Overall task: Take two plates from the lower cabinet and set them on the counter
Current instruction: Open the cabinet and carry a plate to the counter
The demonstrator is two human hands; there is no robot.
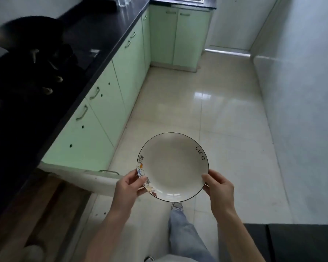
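Fingers [206, 178] of the right hand [219, 188] curled over the plate's near-right rim, thumb on top; the left hand [128, 188] pinched the near-left rim, thumb lying on the cartoon pictures printed there. Handwritten "Life" ran along the far-right inner rim of the plate [172, 167], a white dish edged in black. Both forearms reached forward from the bottom, holding it level above the tiled floor [225, 110], to the right of an open lower cabinet door [80, 174] and the dark counter [95, 42].

White plate [172, 167] with black rim and coloured cartoon edge; pale green cabinets [106, 103]; black counter [95, 31].
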